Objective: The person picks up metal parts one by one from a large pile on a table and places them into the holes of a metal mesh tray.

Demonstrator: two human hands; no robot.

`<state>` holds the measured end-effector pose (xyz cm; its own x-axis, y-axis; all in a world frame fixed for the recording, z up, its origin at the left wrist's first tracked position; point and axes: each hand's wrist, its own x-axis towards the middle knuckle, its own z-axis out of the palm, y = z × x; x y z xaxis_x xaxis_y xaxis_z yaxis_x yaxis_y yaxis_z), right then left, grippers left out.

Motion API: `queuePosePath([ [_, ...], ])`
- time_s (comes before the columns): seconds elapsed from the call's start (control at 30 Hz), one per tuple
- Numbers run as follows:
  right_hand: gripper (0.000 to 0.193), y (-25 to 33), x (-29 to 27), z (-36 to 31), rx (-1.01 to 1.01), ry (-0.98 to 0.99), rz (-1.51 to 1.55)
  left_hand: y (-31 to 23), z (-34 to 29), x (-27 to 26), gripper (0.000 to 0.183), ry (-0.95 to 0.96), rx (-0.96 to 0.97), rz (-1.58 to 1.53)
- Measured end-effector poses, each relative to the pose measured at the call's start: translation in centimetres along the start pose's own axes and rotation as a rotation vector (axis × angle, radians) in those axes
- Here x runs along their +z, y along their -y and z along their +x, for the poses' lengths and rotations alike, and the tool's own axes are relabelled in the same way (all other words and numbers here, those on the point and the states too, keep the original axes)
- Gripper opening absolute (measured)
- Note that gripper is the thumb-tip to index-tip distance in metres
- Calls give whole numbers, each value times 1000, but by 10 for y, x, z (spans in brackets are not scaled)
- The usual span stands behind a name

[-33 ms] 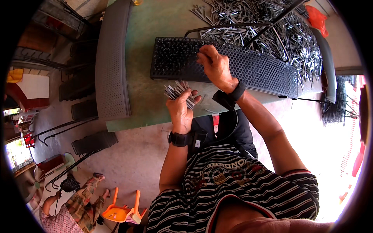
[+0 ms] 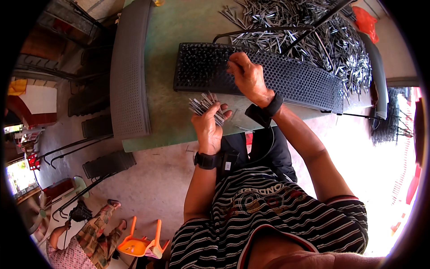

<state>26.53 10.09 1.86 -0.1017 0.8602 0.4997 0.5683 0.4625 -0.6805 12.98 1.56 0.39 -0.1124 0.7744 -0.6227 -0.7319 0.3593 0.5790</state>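
Observation:
A long black rack with a grid of holes lies across the table. Dark thin pieces stand close together in the holes of its left end. Over the rack, just right of those filled holes, my right hand is bent with its fingertips pinched together. Whatever is between these fingertips is hidden. In front of the rack, my left hand is closed around a bunch of short thin metal rods, their ends fanning out past the thumb.
Behind the rack a big heap of metal rods covers the table. A grey perforated panel lies at the left. A dark bent bar passes over the heap. An orange chair and a person are at lower left.

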Motion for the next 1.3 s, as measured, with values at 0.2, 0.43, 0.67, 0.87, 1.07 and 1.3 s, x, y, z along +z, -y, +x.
queuePosePath([
  [0.2, 5, 9, -12, 3, -282, 86, -321, -8, -2, -7, 15, -2, 9, 15],
  [0.43, 28, 30, -44, -91, -55, 792, -366, -12, -2, -17, 19, -51, 11, -26],
  [0.67, 20, 7, -23, -118, -19, 730, -201, -8, -7, -13, 15, -15, 6, -12],
  [0.87, 8, 35, -34, -43, 369, 148, 241, -5, -4, -10, 18, -7, 5, -37],
  [1.07, 20, 32, -14, -5, 293, -73, 304, -5, -7, 4, 19, 14, 20, -6],
  [1.3, 14, 15, 4, -7, 291, -18, 234, -5, -7, 3, 19, 1, 0, 27],
])
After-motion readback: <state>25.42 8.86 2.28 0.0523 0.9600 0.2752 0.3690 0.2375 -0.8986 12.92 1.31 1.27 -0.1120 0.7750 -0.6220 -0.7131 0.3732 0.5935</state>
